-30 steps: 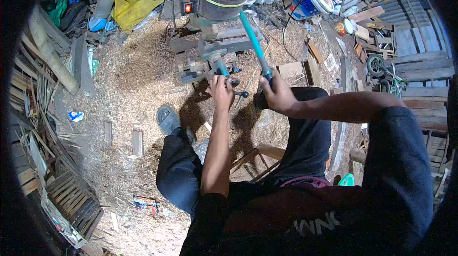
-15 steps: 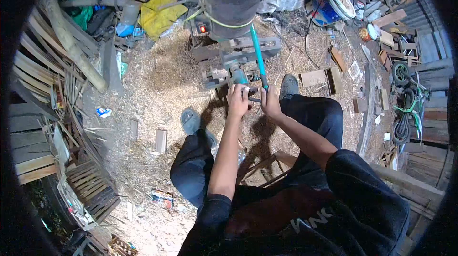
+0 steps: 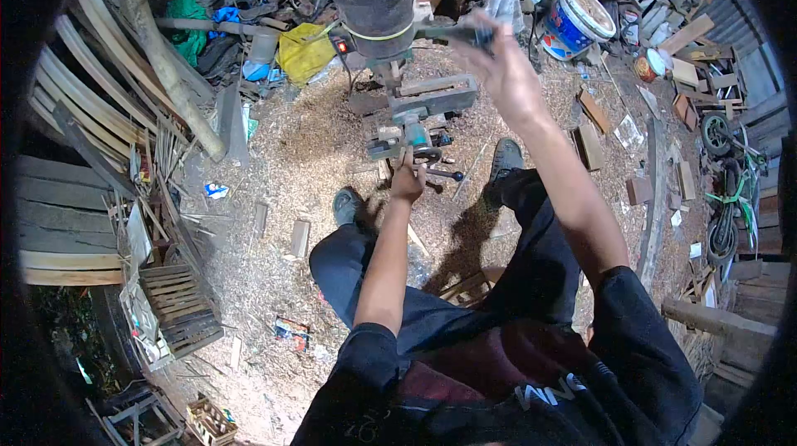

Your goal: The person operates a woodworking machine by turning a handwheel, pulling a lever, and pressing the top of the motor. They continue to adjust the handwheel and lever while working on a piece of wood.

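Floor (image 3: 249,280), shavings all over, spread under everything. Machine (image 3: 369,2) stood upright ahead of the person, vise-like base (image 3: 433,100) below its motor housing. Lever (image 3: 436,32) stuck out from the machine's right side, long axis running roughly crosswise in view, dark outer end at the right hand (image 3: 508,76). Lever lay left of that grip; right hand clearly the nearer one. Right grip blurred: fingers at the lever's end, couldn't tell if closed on it or loose.

Left hand (image 3: 408,180) was lower, by the front of the base, fingers pointing forward beside the handwheel (image 3: 429,154). Wheel sat ahead and slightly right of that grip, apparently touching; couldn't tell if the fingers were closed around anything. Ball-ended rod (image 3: 448,173) lay just right of the left hand, angled rightward. Smallest: red switch light (image 3: 341,46), lit, on the machine's left side.
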